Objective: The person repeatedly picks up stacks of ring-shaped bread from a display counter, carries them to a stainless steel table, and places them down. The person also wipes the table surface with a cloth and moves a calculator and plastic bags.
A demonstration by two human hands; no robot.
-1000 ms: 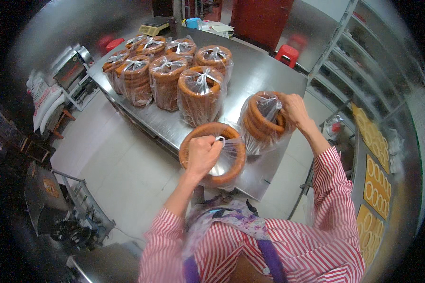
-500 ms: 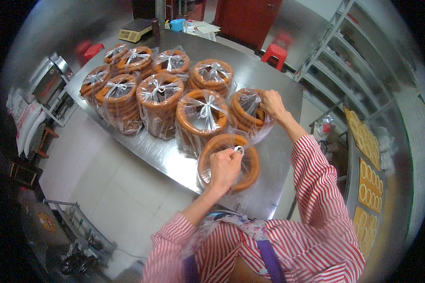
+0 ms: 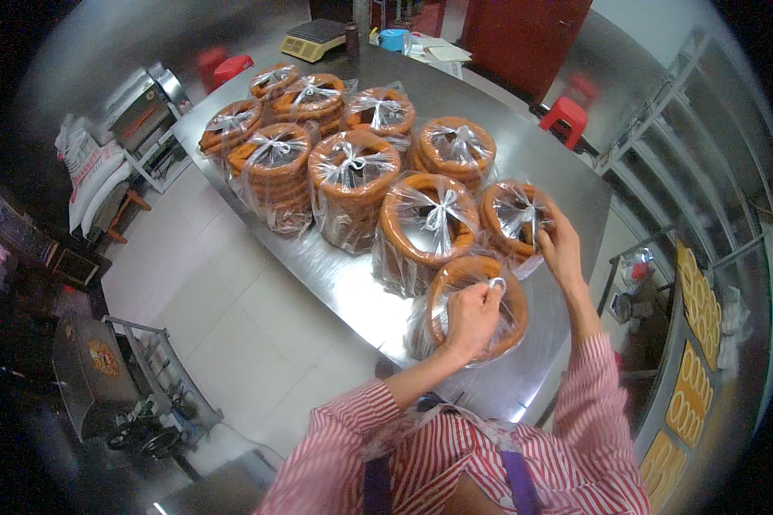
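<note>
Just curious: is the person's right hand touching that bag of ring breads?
Touching. The head view shows the right hand resting against the bagged ring stack, fingers on the plastic.

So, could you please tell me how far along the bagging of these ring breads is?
Done: eight tied bags stand on the steel table. In hand: left hand pinches the nearest bag; right hand touches another bag. Left: tying the nearest bag.

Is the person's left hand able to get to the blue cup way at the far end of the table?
Probably not from here. The left hand pinches the plastic at the nearest bag of orange rings, while the blue cup stands at the table's far end, behind many tied bags.
</note>
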